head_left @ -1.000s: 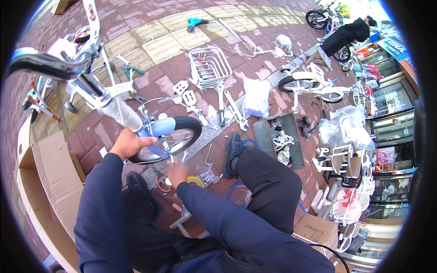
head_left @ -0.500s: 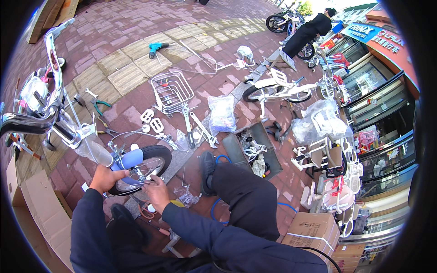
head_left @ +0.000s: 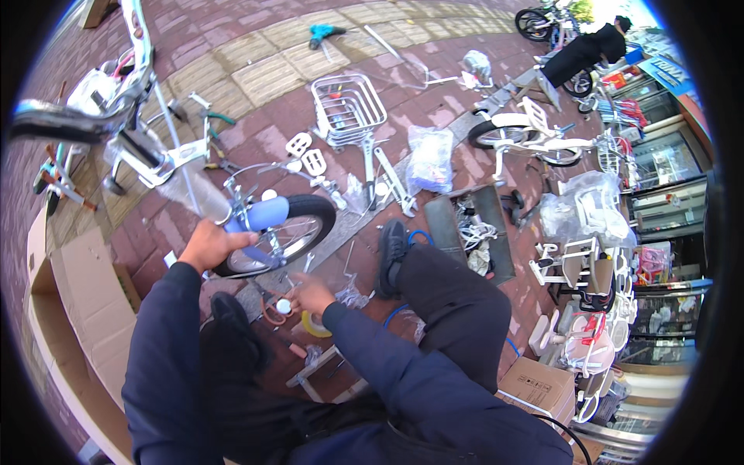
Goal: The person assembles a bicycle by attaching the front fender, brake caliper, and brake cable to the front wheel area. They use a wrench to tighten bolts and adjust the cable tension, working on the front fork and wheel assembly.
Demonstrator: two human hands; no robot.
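A child's bicycle with chrome handlebars (head_left: pixel 146 58) stands at the left, its front wheel (head_left: pixel 310 231) seated in a lavender fork (head_left: pixel 267 214). My left hand (head_left: pixel 215 246) is wrapped round the near fork leg, thumb lying along it. My right hand (head_left: pixel 311 294) is off the wheel, just below and right of the hub, with fingers drawn together; whatever they may hold is too small to make out. Beneath it on the ground lie orange-handled scissors (head_left: pixel 273 310) and a roll of yellow tape (head_left: pixel 315 325).
A wire basket (head_left: pixel 349 108), white pedals (head_left: pixel 312 162), an adjustable wrench (head_left: pixel 395 182) and an open toolbox (head_left: pixel 492 225) lie beyond the wheel. Cardboard boxes stand at the left (head_left: pixel 89 310) and lower right (head_left: pixel 539 387). Farther off are a cordless drill (head_left: pixel 325 33), a white bicycle (head_left: pixel 527 138) and another person (head_left: pixel 585 56).
My right hand has come away from the wheel hub toward the scissors and tape. My left hand keeps its grip on the fork. The whole view has shifted, moving the scene rightward.
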